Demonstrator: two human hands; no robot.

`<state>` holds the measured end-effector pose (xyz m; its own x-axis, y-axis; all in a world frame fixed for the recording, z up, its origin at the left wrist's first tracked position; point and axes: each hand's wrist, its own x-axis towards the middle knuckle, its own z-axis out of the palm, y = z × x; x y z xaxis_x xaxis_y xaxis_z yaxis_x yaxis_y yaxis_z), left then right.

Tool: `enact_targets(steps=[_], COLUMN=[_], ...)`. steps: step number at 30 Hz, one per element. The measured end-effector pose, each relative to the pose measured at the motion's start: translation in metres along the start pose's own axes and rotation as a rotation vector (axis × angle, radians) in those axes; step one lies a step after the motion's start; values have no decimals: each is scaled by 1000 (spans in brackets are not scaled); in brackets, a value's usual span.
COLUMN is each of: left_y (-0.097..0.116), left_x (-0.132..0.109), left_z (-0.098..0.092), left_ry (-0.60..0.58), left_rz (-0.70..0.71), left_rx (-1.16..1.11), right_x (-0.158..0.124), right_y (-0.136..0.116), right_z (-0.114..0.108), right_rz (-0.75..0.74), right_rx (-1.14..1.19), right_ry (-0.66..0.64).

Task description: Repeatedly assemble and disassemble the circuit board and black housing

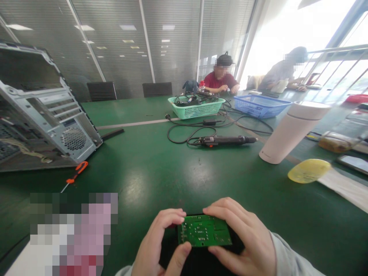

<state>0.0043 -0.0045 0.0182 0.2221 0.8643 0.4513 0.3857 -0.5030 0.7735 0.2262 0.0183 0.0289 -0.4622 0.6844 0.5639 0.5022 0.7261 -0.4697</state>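
A dark green desk (149, 180) fills most of the frame, and a metal computer case (53, 115) takes up the left side, its inside exposed and pale wires showing. Near the top, right of centre, stand a green basket (198, 111) heaped with cables and a blue basket (258, 109); at right stands a pale pink tumbler (293, 134). A black electric screwdriver (227, 140) lies across the centre right, its cord looping leftward. At the bottom centre are the left hand (158, 237) and the right hand (241, 230), each with its grip grasping the green circuit board (205, 232), fingertips at the upper edge and thumbs at the lower. Something dark lies below the board; whether it is a housing, I cannot tell. Smaller, at lower left, is an orange-handled tool (70, 180). As for progress, the board is in hand with its soldered face exposed, and neither tool touches it; whether any work on it remains cannot be judged from this view. The bottom border cuts off the wrists, and a blurred patch (94, 230) hides the lower left. The most room for moving seems to be upward, towards the electric screwdriver; rightward, the tumbler and a yellow oval item (309, 171) would narrow the way.
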Motion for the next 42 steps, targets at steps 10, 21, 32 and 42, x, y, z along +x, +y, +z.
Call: enact_targets(steps=[10,21,32,42], left_y=[-6,-2,-52,-101], left_x=[-1,1,-13,-10], left_z=[-4,-3,6,-7], left_ry=[-49,30,458,252], left_rz=[225,-13,-812,-809], left_rx=[338,50,-396,-445], right_x=[0,-7,-9,4], right_y=[0,8,2,12], right_z=[11,4,4,-9], right_rz=[-247,191,256,757], right_rx=[-164,138,49,375], right_ry=[112,-12,10,79])
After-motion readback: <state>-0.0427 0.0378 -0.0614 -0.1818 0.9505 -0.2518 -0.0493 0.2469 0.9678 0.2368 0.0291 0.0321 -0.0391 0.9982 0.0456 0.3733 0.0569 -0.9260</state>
